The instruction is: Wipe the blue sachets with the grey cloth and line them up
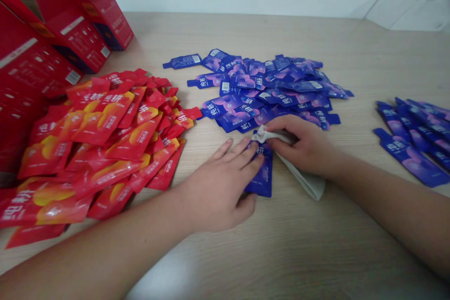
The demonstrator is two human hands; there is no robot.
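A single blue sachet (263, 176) lies flat on the table in front of me, its narrow neck pointing away. My left hand (225, 178) rests across its left side, fingers stretched out and pressing it down. In my right hand (304, 145) a white cloth (302, 176) is pinched between thumb and fingers. The cloth's bunched tip touches the neck end of the sachet, and its folded tail hangs to the table on the right. Just beyond my hands is a heap of blue sachets (277, 91) with pink and purple patterns.
Red sachets (112, 126) with yellow shapes form a large pile on the left. Behind them stand red cardboard boxes (75, 28) with open flaps. More blue sachets (415, 154) lie in overlapping rows at the right. A clear plastic holder (404, 9) sits at the back right by the wall.
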